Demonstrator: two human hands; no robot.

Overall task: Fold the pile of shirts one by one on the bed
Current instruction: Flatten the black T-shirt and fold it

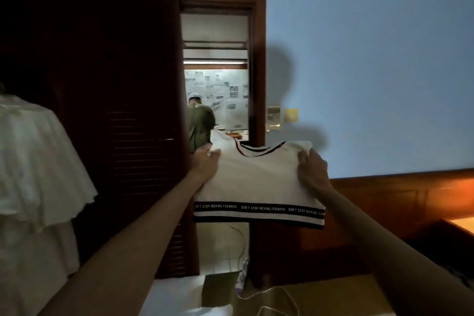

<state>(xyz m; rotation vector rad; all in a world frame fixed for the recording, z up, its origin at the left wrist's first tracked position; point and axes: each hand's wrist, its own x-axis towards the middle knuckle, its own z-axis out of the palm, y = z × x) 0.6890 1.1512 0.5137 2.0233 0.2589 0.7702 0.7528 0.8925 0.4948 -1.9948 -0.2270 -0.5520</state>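
Shirt: a white shirt [256, 182] with a dark striped collar and a black hem band printed with repeating words hangs in the air in front of the doorway [216, 74], held up flat by its shoulders, apparently doubled over so it looks short.
Left grip: the left hand [205, 161] pinches the shirt's shoulder on the door side, fingers curled onto the cloth.
Right grip: the right hand [311, 169] clamps the other shoulder, thumb and fingers closed on the fabric, on the blue-wall side of the doorway.
Bed: only a pale strip of bed [177, 295] shows below the shirt, with a white cable [277, 292] lying just beside it.
Step in hand: I judge this as mid-fold on one shirt, lifted to straighten it before it goes down; the pile itself is out of sight.
Next move: it looks to call for lowering the shirt onto the bed below, keeping both shoulders level so the hem stays square, and steering clear of the cable.
Surroundings: a dark louvred door [123, 136] stands left of the doorway, a white frilled cloth [38, 161] further left, and a person in green [201, 123] stands beyond the doorway.
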